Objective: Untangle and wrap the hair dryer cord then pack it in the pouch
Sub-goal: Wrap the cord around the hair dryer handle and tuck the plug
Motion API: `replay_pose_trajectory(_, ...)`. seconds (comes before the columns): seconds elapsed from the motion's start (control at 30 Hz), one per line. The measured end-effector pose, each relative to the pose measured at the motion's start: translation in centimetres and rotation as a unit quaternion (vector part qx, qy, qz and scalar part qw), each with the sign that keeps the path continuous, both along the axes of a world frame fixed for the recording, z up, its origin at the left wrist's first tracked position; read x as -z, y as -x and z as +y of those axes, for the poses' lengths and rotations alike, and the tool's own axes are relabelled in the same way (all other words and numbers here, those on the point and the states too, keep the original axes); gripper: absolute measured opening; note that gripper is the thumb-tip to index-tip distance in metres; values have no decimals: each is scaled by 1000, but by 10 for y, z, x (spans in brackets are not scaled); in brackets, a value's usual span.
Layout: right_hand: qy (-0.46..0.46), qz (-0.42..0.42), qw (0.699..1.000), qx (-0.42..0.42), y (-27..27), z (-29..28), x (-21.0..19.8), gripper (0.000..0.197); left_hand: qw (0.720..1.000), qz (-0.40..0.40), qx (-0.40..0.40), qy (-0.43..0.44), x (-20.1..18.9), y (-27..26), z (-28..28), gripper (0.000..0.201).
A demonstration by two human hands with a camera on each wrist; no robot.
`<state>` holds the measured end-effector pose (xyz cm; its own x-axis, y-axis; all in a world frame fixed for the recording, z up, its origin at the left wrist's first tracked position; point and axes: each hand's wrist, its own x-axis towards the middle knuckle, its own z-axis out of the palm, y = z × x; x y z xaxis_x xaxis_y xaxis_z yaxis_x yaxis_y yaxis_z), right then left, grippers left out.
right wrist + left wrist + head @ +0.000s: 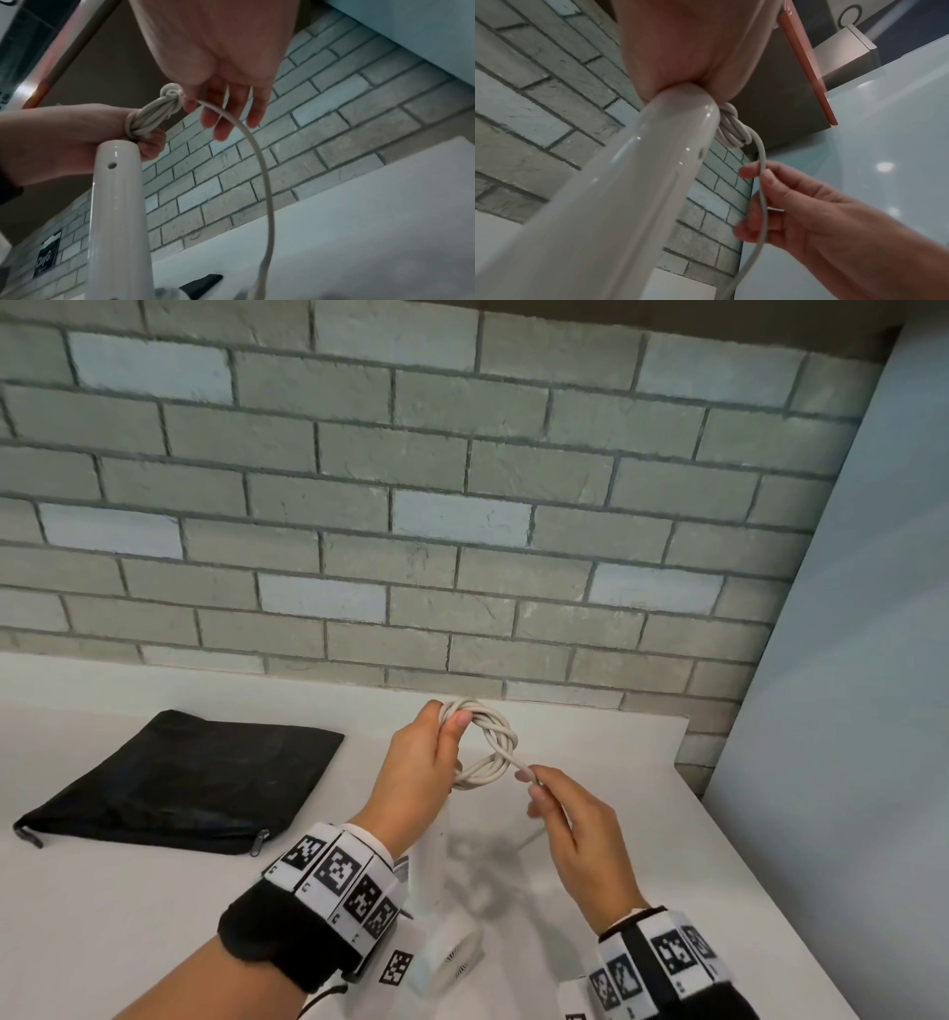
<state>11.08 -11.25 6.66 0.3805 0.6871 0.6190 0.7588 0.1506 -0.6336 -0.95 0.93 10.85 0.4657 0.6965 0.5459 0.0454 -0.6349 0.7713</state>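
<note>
My left hand (431, 752) grips a coiled bundle of the white cord (493, 742) above the table, thumb pressed over the loops. The white hair dryer (441, 937) hangs below that hand, its handle (618, 192) filling the left wrist view; the same handle (117, 213) rises in the right wrist view. My right hand (560, 803) pinches the loose strand of cord (259, 162) just right of the coil, and the strand arcs down past the fingers (770, 205). The black zip pouch (190, 783) lies flat on the table to the left, its zipper side toward me.
The white table (154, 916) ends at a grey brick wall (411, 505) behind and a pale blue panel (847, 660) on the right. The table's right edge runs close to my right hand.
</note>
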Motion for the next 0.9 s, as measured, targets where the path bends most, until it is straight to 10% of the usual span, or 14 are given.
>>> replay_pose_trajectory(0.33, -64, 390, 916, -67, 30, 37, -15, 16, 999, -24, 23, 26, 1, 2, -2, 25)
replay_pose_trajectory(0.9, -57, 589, 764, -256, 42, 39, -28, 25, 997, -29, -22, -74, 8, -4, -10, 21)
